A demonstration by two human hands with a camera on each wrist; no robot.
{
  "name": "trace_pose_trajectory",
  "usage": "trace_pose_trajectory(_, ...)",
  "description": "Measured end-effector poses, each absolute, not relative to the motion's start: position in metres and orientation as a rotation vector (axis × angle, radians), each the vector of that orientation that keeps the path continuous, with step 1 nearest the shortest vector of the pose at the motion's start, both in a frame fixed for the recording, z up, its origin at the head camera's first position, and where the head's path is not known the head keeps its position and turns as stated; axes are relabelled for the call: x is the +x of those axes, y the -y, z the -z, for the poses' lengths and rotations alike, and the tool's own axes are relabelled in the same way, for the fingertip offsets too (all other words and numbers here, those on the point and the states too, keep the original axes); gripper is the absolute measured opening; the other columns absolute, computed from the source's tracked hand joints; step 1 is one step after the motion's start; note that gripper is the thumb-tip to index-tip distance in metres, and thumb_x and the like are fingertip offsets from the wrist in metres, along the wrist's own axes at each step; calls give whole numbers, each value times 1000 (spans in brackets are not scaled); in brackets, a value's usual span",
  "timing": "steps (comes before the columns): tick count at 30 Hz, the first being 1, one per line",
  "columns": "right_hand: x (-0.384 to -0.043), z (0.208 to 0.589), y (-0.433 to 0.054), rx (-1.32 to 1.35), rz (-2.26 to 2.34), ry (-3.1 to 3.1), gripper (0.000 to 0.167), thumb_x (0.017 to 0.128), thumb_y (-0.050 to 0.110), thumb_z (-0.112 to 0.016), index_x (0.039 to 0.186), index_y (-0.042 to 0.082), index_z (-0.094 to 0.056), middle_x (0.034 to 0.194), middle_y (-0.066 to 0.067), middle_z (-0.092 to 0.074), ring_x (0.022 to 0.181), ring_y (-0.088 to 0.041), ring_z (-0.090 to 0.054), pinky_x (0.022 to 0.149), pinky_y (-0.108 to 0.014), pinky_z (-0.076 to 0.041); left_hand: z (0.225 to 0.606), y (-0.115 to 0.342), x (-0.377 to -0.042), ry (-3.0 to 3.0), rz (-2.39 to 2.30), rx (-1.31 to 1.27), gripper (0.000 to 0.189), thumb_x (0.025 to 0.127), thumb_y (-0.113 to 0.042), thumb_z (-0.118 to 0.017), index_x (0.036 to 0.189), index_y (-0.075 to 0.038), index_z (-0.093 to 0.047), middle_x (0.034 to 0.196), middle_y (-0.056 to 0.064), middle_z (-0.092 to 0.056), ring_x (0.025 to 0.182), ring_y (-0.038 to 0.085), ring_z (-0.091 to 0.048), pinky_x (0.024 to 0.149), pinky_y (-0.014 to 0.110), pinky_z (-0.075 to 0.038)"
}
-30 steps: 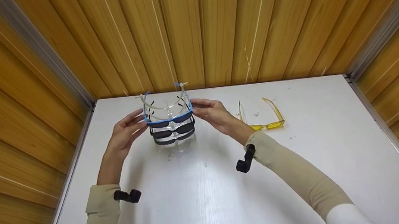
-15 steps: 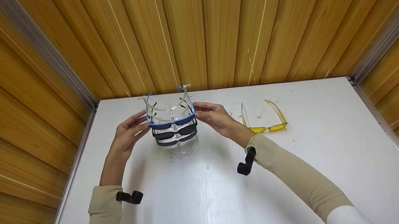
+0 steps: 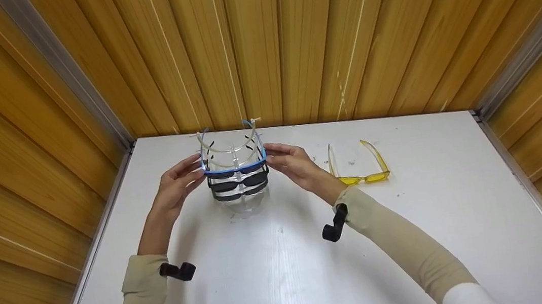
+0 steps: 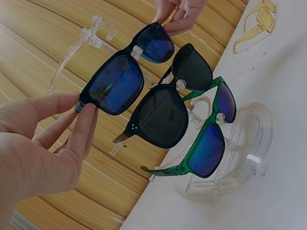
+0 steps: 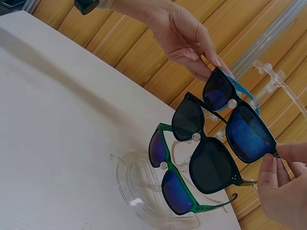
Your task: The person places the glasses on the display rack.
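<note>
Blue-and-black sunglasses (image 3: 236, 170) sit at the top level of a clear display stand (image 4: 249, 158), their front by its nose peg. My left hand (image 3: 175, 188) pinches their left hinge corner between thumb and fingers. At the opposite corner, my right hand (image 3: 298, 166) pinches the frame the same way. Below hang black sunglasses (image 4: 160, 115), then green-framed sunglasses (image 4: 206, 148) with bluish mirrored lenses. In the right wrist view the mirrored blue lens (image 5: 247, 132) shows close to my right fingertips. Whether the blue temples rest fully on the stand's arms, I cannot tell.
Yellow glasses (image 3: 366, 178) lie on the white table (image 3: 285, 273) right of the stand, temples unfolded toward the back. A wood-patterned wall (image 3: 254, 47) rises just behind the stand. Similar panels flank both sides.
The blue-and-black sunglasses have come slightly down toward the black pair, both hands still holding the corners. The head view has shifted a little.
</note>
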State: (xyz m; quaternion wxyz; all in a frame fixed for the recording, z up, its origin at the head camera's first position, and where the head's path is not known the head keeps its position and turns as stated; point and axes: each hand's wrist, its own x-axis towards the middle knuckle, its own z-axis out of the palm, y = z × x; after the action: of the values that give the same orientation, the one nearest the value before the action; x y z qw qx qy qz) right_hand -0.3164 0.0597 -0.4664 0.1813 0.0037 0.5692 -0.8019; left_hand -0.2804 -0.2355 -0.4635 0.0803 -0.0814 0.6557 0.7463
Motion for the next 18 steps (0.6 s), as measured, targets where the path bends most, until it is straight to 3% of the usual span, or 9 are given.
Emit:
trace_pose_trajectory(10, -321, 468, -58, 35, 2233, -1588, 50, 97, -11, -58, 146, -6, -50, 149, -25, -53, 116, -17, -63, 119, -38, -44, 466, 240, -281, -1931, -2281, -223, 54, 98, 1, -63, 150, -2, -48, 130, 3, -60, 120, 10, -61, 108, 25, -53)
trace_pose_trajectory(18, -322, 462, -64, -15, 2171, -1619, 52, 98, -7, -59, 148, -5, -47, 149, -25, -53, 114, -17, -66, 117, -37, -48, 465, 245, -284, -1912, -2329, -183, 54, 98, -1, -65, 149, 1, -47, 121, 0, -64, 112, 9, -66, 105, 25, -55)
